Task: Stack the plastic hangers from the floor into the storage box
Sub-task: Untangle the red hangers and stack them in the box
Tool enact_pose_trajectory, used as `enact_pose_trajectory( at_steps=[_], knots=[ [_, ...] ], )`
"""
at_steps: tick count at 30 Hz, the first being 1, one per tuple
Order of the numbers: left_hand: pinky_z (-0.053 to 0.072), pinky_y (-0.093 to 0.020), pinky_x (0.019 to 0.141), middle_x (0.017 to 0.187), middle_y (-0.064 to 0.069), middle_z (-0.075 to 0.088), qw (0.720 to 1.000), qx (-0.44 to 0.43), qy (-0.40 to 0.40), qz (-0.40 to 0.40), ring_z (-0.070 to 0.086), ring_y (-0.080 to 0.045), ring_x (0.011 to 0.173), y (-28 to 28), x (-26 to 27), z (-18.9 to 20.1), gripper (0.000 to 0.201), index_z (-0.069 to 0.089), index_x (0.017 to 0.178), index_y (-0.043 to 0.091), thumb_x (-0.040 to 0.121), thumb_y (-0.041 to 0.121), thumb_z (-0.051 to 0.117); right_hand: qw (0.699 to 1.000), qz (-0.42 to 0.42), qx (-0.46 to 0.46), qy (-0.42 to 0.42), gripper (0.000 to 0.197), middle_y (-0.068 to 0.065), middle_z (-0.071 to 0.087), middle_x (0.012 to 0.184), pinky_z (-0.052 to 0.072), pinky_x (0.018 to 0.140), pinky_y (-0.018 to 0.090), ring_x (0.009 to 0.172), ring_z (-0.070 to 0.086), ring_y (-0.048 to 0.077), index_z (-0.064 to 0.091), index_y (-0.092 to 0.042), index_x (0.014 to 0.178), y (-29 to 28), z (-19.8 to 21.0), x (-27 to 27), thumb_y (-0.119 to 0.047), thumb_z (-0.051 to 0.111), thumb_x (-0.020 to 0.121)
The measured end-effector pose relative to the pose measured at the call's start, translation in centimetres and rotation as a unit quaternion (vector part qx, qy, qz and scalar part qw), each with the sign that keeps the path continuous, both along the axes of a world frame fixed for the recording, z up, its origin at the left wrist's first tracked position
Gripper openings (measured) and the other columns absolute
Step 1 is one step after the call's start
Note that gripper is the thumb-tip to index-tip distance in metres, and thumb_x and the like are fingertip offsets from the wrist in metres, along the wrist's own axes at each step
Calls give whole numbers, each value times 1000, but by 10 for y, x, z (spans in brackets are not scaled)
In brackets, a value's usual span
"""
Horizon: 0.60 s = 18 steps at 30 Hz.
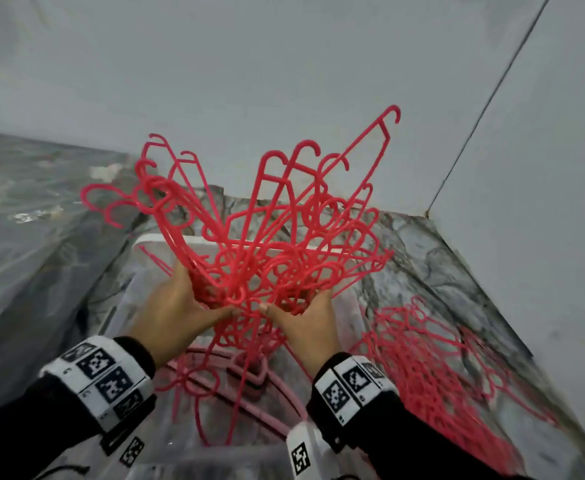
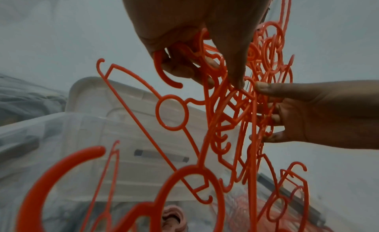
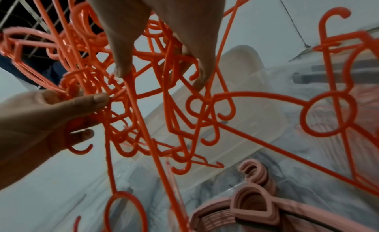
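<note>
Both hands hold one tangled bundle of red plastic hangers point(image 1: 260, 244) above the clear storage box point(image 1: 348, 317). My left hand point(image 1: 211, 299) grips the bundle's lower left, fingers curled under the wires. From the right, my right hand point(image 1: 294, 306) grips it, thumb tips nearly meeting. Hooks fan upward and some hangers dangle down into the box. In the left wrist view the left hand's fingers point(image 2: 205, 63) curl through the hangers point(image 2: 229, 109). The right wrist view shows the right hand's fingers point(image 3: 123, 63) pinching wires. A neat stack of pale pink hangers point(image 1: 253, 374) point(image 3: 256, 201) lies inside the box.
A loose pile of red hangers point(image 1: 433, 368) lies on the marbled floor right of the box. The box's white lid point(image 1: 159, 241) leans behind it. Grey walls meet in a corner at the right; a grey sheet point(image 1: 41, 237) covers the left side.
</note>
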State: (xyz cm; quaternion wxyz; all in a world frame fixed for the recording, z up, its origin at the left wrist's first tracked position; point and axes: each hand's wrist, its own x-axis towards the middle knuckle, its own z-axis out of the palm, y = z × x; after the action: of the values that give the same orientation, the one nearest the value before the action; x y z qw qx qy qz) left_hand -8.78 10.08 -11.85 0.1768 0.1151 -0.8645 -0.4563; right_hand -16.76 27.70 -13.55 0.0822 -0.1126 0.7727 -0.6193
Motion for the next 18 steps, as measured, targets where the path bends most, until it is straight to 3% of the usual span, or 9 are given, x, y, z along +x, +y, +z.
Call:
enact_pose_trajectory(
  at_steps=[2, 3, 5, 8, 11, 12, 14, 16, 18],
  knots=[
    [52, -15, 67, 82, 7, 69, 1000, -4, 21, 4, 66, 3, 75, -3, 1, 6, 66, 45, 103, 21, 53, 45, 83, 1000, 1, 4, 9, 74, -5, 66, 108, 52, 92, 29, 99, 64, 6, 41, -17, 122, 0, 6, 2, -29, 86, 65],
    [51, -12, 64, 81, 10, 68, 1000, -13, 28, 5, 65, 5, 74, -5, 1, 11, 67, 43, 101, 24, 50, 51, 78, 1000, 4, 0, 12, 73, -6, 66, 108, 51, 91, 26, 99, 64, 4, 41, -17, 123, 1, 10, 2, -30, 84, 66],
    [54, -21, 66, 83, 10, 69, 999, -27, 25, -4, 66, 2, 74, -14, 1, 19, 68, 42, 101, 27, 49, 56, 76, 1000, 22, -2, 5, 66, -8, 66, 109, 50, 91, 25, 100, 63, 3, 42, -18, 123, 0, 15, 3, -33, 81, 71],
    [56, -41, 73, 84, 6, 69, 998, -58, -29, -20, 68, -8, 74, -28, -1, 22, 73, 40, 103, 28, 48, 55, 80, 998, 51, 24, -25, 55, -4, 64, 116, 47, 99, 32, 108, 60, 9, 43, -14, 122, -2, 13, 2, -34, 73, 80],
    [53, -45, 81, 94, 5, 68, 993, -71, -81, -48, 66, -13, 86, -32, -3, 15, 89, 41, 119, 21, 47, 53, 83, 993, 79, 83, -22, 57, 3, 63, 120, 44, 100, 34, 112, 59, 17, 41, -7, 123, -2, -2, 5, -41, 66, 85],
    [52, -44, 85, 101, 4, 67, 992, -67, -87, -62, 65, -13, 92, -32, -4, 12, 92, 41, 124, 19, 50, 48, 87, 991, 92, 100, -12, 57, 1, 63, 117, 45, 97, 33, 109, 59, 16, 42, -7, 123, -1, -7, 6, -44, 64, 85],
    [52, -39, 86, 106, 7, 65, 990, -50, -94, -90, 63, -9, 97, -32, -5, 5, 93, 42, 128, 18, 52, 40, 90, 982, 108, 157, 1, 59, -7, 59, 97, 46, 80, 28, 91, 57, 12, 43, -7, 116, 4, -13, 5, -54, 60, 84],
    [53, -29, 76, 94, 11, 67, 989, -38, -93, -106, 64, 0, 85, -31, -5, 0, 90, 45, 123, 18, 50, 42, 92, 970, 109, 218, 5, 61, -10, 50, 84, 38, 66, 23, 79, 51, 9, 42, -10, 107, 9, -18, 3, -64, 55, 81],
    [54, -31, 76, 93, 10, 66, 989, -41, -93, -107, 64, -1, 84, -30, -5, -6, 96, 44, 122, 18, 45, 49, 91, 967, 101, 234, 0, 55, -13, 47, 77, 34, 58, 19, 69, 48, 2, 41, -17, 97, 15, -22, 3, -67, 55, 80]
  ],
)
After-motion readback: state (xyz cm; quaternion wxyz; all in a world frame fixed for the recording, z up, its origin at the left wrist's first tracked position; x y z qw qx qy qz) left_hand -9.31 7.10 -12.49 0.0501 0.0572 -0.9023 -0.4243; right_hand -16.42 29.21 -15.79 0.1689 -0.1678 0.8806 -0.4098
